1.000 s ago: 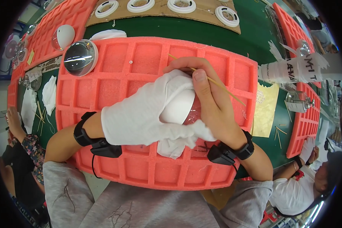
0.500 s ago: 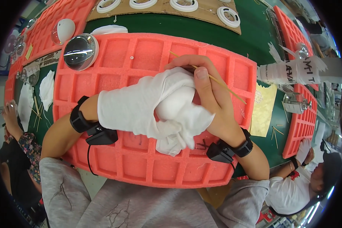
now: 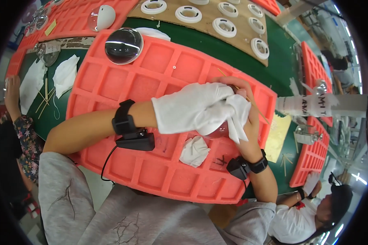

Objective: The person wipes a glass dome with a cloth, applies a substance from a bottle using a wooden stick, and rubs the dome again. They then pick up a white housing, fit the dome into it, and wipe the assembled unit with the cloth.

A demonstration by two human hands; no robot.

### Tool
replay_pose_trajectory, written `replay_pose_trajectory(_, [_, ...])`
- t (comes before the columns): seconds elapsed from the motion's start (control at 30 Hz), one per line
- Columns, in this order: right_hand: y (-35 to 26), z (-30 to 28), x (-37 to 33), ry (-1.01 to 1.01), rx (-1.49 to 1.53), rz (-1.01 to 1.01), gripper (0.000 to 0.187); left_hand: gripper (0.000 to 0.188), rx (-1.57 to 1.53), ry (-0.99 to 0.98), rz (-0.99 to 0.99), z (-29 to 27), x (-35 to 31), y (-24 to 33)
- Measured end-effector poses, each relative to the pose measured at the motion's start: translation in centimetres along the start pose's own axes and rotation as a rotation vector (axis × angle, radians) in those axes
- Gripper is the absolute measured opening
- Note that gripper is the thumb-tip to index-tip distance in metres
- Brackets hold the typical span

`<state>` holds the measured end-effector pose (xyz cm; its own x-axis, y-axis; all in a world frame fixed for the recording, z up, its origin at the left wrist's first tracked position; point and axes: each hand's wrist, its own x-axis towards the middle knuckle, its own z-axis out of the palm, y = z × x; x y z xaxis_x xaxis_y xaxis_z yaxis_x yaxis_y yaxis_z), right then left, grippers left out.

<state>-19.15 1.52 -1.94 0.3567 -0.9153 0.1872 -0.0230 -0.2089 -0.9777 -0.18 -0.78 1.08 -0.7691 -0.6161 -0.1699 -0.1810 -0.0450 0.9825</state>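
My left hand (image 3: 192, 104), in a white glove, is wrapped over a white cloth (image 3: 238, 122) pressed to a clear dome (image 3: 217, 130). Most of the dome is hidden under glove and cloth; its lower clear edge shows. My bare right hand (image 3: 251, 116) curls around the far right side of the dome and cloth, its fingers closed. It also has a thin wooden stick (image 3: 262, 114) in it, slanting across the hand. Below my hands a crumpled white cloth (image 3: 195, 151) lies on the red foam tray (image 3: 151, 178).
A dark-looking dome (image 3: 124, 45) sits at the tray's far left corner. Cardboard with white rings (image 3: 224, 27) lies beyond. Wooden sticks and cloths (image 3: 65, 76) are at left, yellow paper (image 3: 279, 136) at right. A wrapped post (image 3: 310, 105) stands right. Co-workers sit on both sides.
My left gloved hand has turned and moved right over the dome, and part of the dome shows clear now. The crumpled cloth on the tray is uncovered. The whole view has shifted.
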Motion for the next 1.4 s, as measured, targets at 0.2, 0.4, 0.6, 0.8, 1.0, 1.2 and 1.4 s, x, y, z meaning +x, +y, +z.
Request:
replay_pose_trajectory(0.2, [-4.0,-2.6,0.2,0.204,-0.133,0.028,0.051,0.024,0.117,0.424,0.382,0.5,1.1,-4.4])
replay_pose_trajectory(0.4, [-6.3,-1.6,-2.6,0.099,-0.322,-0.288,0.070,0.028,-0.148,0.609,0.538,-0.1,0.3,-3.8])
replay_pose_trajectory(0.6, [-5.0,-4.3,-4.7,0.150,0.069,-0.008,0.083,0.054,0.291,0.204,0.469,-0.2,-1.0,-2.1])
replay_pose_trajectory(0.8, [-4.9,-4.1,-5.8,0.047,-0.139,-0.093,0.049,0.066,0.435,0.040,0.404,0.3,-0.3,-2.6])
replay_pose_trajectory(1.0, [-5.9,-3.3,-5.9,0.153,-0.119,-0.239,0.044,0.071,0.747,0.128,0.273,0.6,-0.5,-1.4])
replay_pose_trajectory(1.2, [-5.1,-3.2,-5.0,-0.019,-0.587,-0.167,0.027,0.067,0.643,0.213,0.406,0.8,-0.1,-2.7])
replay_pose_trajectory(1.4, [-5.4,-2.0,-4.2,-0.128,-0.786,-0.112,0.007,0.061,0.478,0.103,0.416,0.4,0.5,-2.6])
